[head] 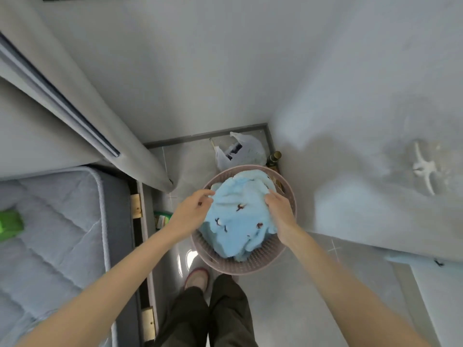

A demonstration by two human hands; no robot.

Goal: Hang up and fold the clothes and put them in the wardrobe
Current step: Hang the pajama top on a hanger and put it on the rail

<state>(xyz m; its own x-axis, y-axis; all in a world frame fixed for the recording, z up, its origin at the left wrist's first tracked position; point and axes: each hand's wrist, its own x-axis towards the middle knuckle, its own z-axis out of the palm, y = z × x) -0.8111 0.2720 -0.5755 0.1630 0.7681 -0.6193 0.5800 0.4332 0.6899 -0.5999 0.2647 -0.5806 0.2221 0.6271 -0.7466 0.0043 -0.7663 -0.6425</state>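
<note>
A light blue fluffy garment (236, 219) with small dark red and white motifs lies bunched on top of a round pink perforated laundry basket (253, 264) on the floor in front of my feet. My left hand (191, 212) grips the garment's left edge with curled fingers. My right hand (280, 212) grips its right edge, fingers dug into the fabric. The basket's other contents are hidden under the garment.
A bed with a grey-blue quilted mattress (55, 229) stands at the left, a green object (10, 222) on it. A white plastic bag (240, 150) and a dark bottle (274, 157) sit in the corner behind the basket. White walls close in ahead and at the right.
</note>
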